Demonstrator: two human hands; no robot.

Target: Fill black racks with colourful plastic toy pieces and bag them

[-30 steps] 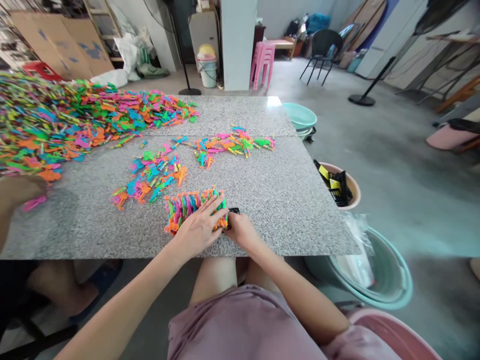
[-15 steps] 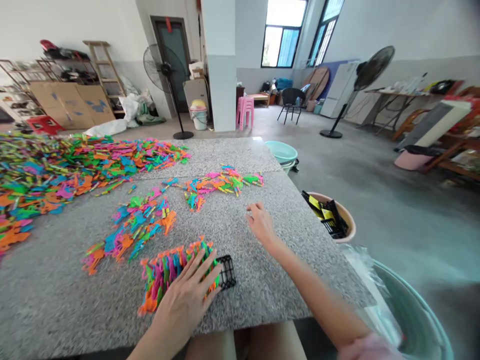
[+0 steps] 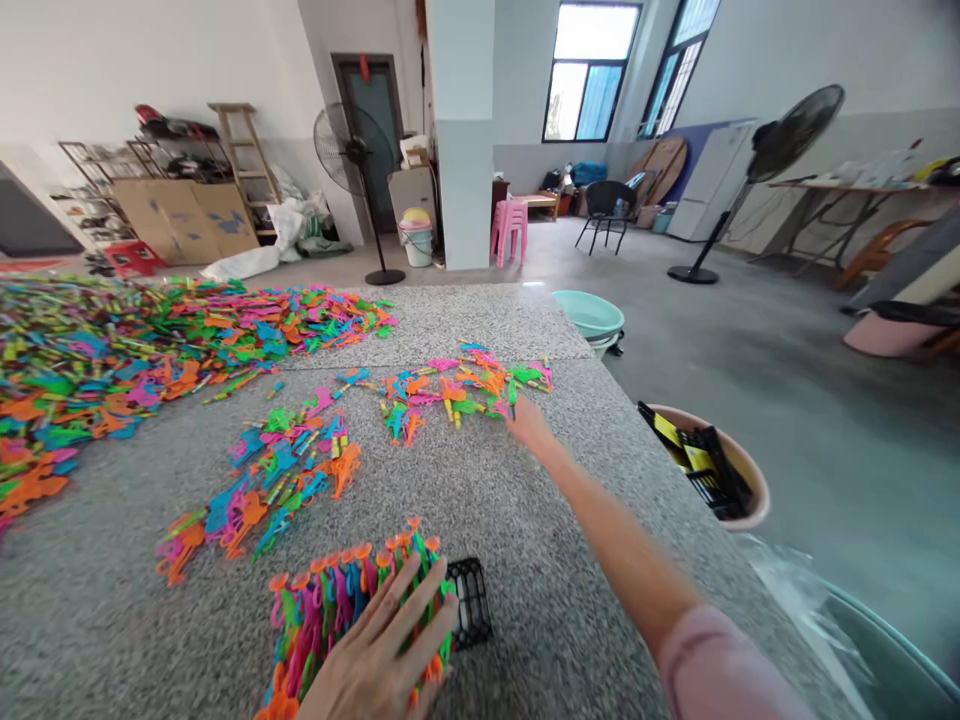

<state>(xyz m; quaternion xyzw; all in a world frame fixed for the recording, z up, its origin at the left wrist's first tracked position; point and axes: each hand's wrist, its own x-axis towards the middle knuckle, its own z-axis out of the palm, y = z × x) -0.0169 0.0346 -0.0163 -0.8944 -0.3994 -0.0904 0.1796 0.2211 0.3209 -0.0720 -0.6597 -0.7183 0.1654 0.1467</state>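
My left hand (image 3: 382,640) lies with spread fingers over a row of thin plastic pieces (image 3: 322,610) in pink, green, blue and orange. The pieces stand side by side in a black plastic rack (image 3: 471,602), with round orange ends along the far side. The rack's right end shows bare grid. My right hand (image 3: 531,425) reaches forward to a loose cluster of similar pieces (image 3: 450,385). Its fingers are curled in at a green and pink piece (image 3: 512,397) on the cluster's right side, the fingertips partly hidden.
Another loose cluster (image 3: 281,465) lies left of centre, and a large heap (image 3: 150,350) fills the far left. Right of the granite table (image 3: 420,480) stand a tub with black racks (image 3: 754,480) and turquoise basins (image 3: 589,312). Standing fans (image 3: 356,150) are farther back.
My right hand has gone from above the bare tabletop to the far cluster, and its fingers have closed in at the pieces there. My left hand stays on the rack. The view has shifted.
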